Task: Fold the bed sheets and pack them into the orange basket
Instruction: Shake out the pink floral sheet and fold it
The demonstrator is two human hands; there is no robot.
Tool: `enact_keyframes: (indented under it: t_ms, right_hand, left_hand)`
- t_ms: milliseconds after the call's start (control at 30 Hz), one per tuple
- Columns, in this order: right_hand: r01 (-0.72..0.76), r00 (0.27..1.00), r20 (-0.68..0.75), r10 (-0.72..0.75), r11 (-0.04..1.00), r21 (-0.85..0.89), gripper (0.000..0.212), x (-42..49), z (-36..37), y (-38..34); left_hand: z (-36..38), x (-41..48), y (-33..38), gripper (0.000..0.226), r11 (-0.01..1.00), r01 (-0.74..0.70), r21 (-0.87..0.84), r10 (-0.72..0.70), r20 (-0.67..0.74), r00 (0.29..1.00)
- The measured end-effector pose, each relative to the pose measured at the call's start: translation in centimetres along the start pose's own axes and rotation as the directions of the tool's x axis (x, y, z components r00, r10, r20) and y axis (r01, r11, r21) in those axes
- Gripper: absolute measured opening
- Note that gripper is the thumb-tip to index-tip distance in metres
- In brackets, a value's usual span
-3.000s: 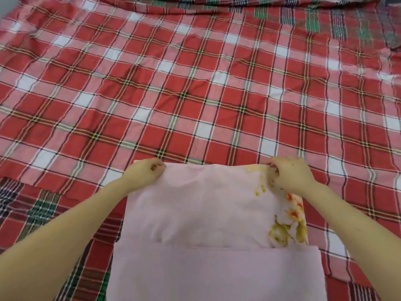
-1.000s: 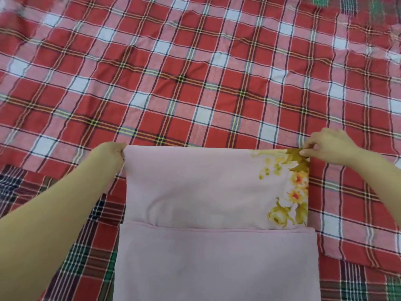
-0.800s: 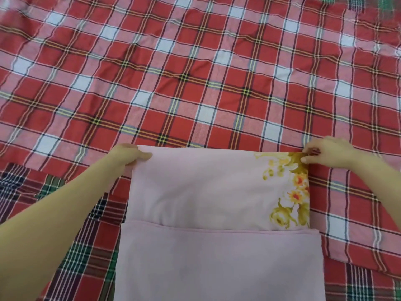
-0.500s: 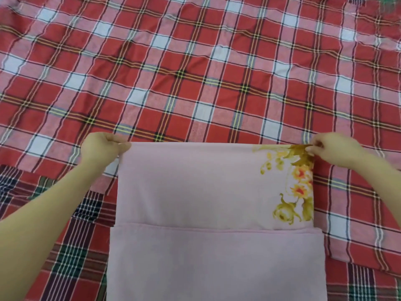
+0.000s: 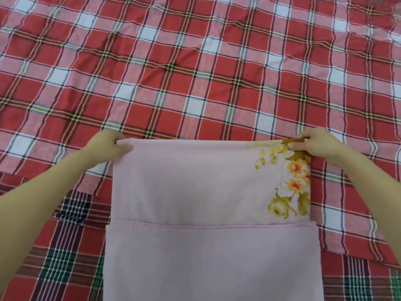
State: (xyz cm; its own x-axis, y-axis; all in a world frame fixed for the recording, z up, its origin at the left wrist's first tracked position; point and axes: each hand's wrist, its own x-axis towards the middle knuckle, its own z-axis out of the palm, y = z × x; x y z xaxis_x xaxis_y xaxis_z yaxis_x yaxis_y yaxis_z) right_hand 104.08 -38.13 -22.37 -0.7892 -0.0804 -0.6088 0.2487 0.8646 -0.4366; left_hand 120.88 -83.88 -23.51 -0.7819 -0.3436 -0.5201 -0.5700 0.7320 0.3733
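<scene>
A pale pink bed sheet (image 5: 191,181) with a yellow flower print at its right edge lies folded in front of me on the bed. Its upper layer reaches a straight far edge; a lower layer sticks out toward me below a fold line. My left hand (image 5: 108,146) pinches the far left corner of the upper layer. My right hand (image 5: 314,143) pinches the far right corner, on the flower print. The far edge is stretched flat between both hands. No orange basket is in view.
A red, white and pink plaid cover (image 5: 195,72) spreads over the whole bed beyond and beside the sheet. A darker plaid cloth with green and navy bands (image 5: 65,246) lies under the sheet at the near left and near right.
Both hands moved outward from the bunched middle of the far edge to its two corners and drew the edge straight and flat. In the last half second they barely shifted.
</scene>
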Motion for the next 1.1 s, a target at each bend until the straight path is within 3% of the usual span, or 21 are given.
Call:
enact_keyframes:
  t_ms: [100, 167, 233, 300, 333, 367, 433, 500, 567, 633, 700, 867, 967, 1100]
  right_hand:
    - [0.046, 0.985, -0.166, -0.050, 0.999, -0.027, 0.011, -0.1, 0.9, 0.6]
    - [0.042, 0.957, -0.265, -0.119, 0.959, -0.280, 0.020, -0.1, 2.5, 1.2]
    - [0.045, 0.883, -0.389, -0.263, 0.872, -0.487, 0.029, -1.0, 3.4, 1.4]
    - [0.128, 0.807, -0.465, -0.364, 0.877, -0.464, 0.028, -3.1, 3.6, 1.3]
    - [0.195, 0.823, -0.431, -0.371, 0.896, -0.399, 0.025, -4.5, 3.8, 1.6]
    - [0.213, 0.891, -0.323, -0.319, 0.922, -0.323, 0.022, -5.9, 4.1, 2.3]
    - [0.166, 0.986, 0.020, -0.166, 0.956, -0.244, 0.030, -9.3, 4.9, 4.0]
    - [0.145, 0.961, 0.269, -0.060, 0.940, -0.309, 0.052, -12.1, 5.5, 5.8]
    - [0.149, 0.943, 0.331, 0.016, 0.871, -0.468, 0.058, -14.4, 5.9, 7.3]
    - [0.080, 0.964, 0.264, 0.038, 0.903, -0.422, 0.041, -15.3, 5.8, 7.9]
    - [0.071, 0.981, 0.189, -0.030, 0.975, -0.210, 0.010, -16.5, 4.6, 7.5]
    - [0.102, 0.993, -0.081, -0.084, 0.958, 0.266, 0.006, -17.1, -0.2, 5.3]
    - [0.081, 0.988, -0.153, -0.038, 0.954, 0.288, 0.011, -12.9, -1.5, 3.4]
    - [0.011, 0.979, -0.199, 0.039, 0.970, 0.244, 0.029, -7.0, -0.5, 1.7]
  left_hand:
    - [1.8, -0.3, -0.6, 0.033, 1.000, 0.000, 0.017, 0.004, -0.203, 0.979]
    - [3.7, -0.3, -1.0, 0.011, 0.996, 0.094, 0.003, -0.089, -0.306, 0.948]
    - [4.7, -0.7, -1.0, 0.022, 0.982, 0.184, 0.045, -0.147, -0.435, 0.888]
    - [4.9, -2.0, -0.4, 0.020, 0.986, 0.054, 0.160, 0.041, -0.536, 0.843]
    - [5.1, -3.1, -0.3, 0.014, 0.984, -0.072, 0.164, 0.145, -0.493, 0.858]
    - [5.5, -4.7, -0.1, 0.011, 0.979, -0.181, 0.097, 0.205, -0.379, 0.902]
    - [6.5, -8.4, -0.3, 0.032, 0.972, -0.232, -0.025, 0.232, 0.006, 0.973]
    - [7.6, -11.4, -1.4, 0.065, 0.959, -0.244, 0.141, 0.182, 0.350, 0.919]
    - [8.1, -13.4, -3.1, 0.075, 0.895, -0.273, 0.352, 0.084, 0.469, 0.879]
    - [7.8, -14.0, -4.1, 0.057, 0.912, -0.217, 0.349, 0.055, 0.419, 0.906]
    - [6.4, -14.5, -4.2, 0.043, 0.974, -0.165, 0.154, 0.104, 0.344, 0.933]
    - [1.0, -15.0, -0.9, 0.005, 0.964, -0.085, -0.250, 0.079, -0.030, 0.996]
    - [-1.1, -11.7, 0.8, 0.014, 0.967, -0.084, -0.239, 0.051, -0.144, 0.988]
    - [-0.2, -6.5, 0.5, 0.023, 0.964, 0.002, -0.267, -0.056, -0.196, 0.979]
